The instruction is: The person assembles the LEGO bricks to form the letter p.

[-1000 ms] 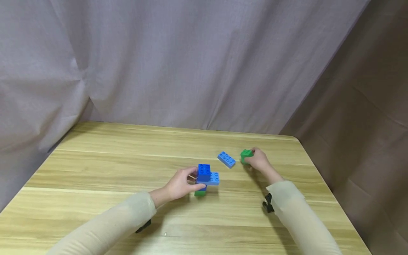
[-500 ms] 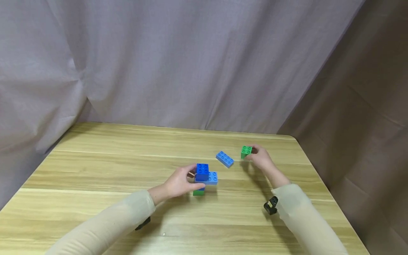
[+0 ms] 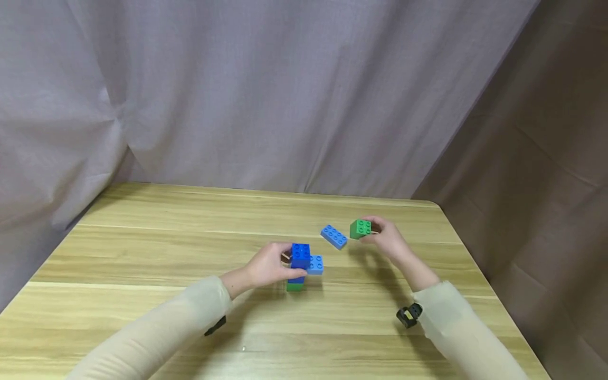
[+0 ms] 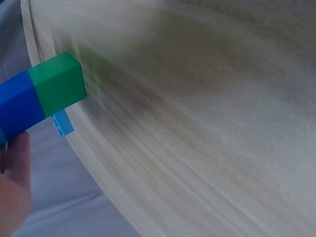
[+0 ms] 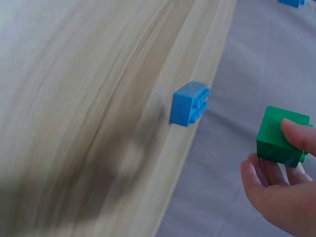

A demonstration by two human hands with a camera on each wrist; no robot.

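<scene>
My left hand [image 3: 271, 269] grips an upright stack of toy building bricks from its left side, thumb in front. A dark blue brick [image 3: 301, 256] tops the stack. Beneath it a light blue brick [image 3: 315, 265] juts out to the right, over another dark blue brick [image 4: 19, 101] and a green brick [image 4: 60, 83] at the bottom. To the right, my right hand [image 3: 390, 241] pinches a square green brick [image 5: 279, 136] between thumb and fingers, above the table, studs tilted toward the head camera.
A loose light blue brick [image 3: 334, 237] with two rows of studs lies on the wooden table [image 3: 190, 237] between the stack and the right hand. Grey curtains [image 3: 237, 95] hang behind the table and along its right side.
My right hand has raised the green brick from the table, tipped it and carried it slightly left. The left hand stays on the stack; the head view has shifted slightly.
</scene>
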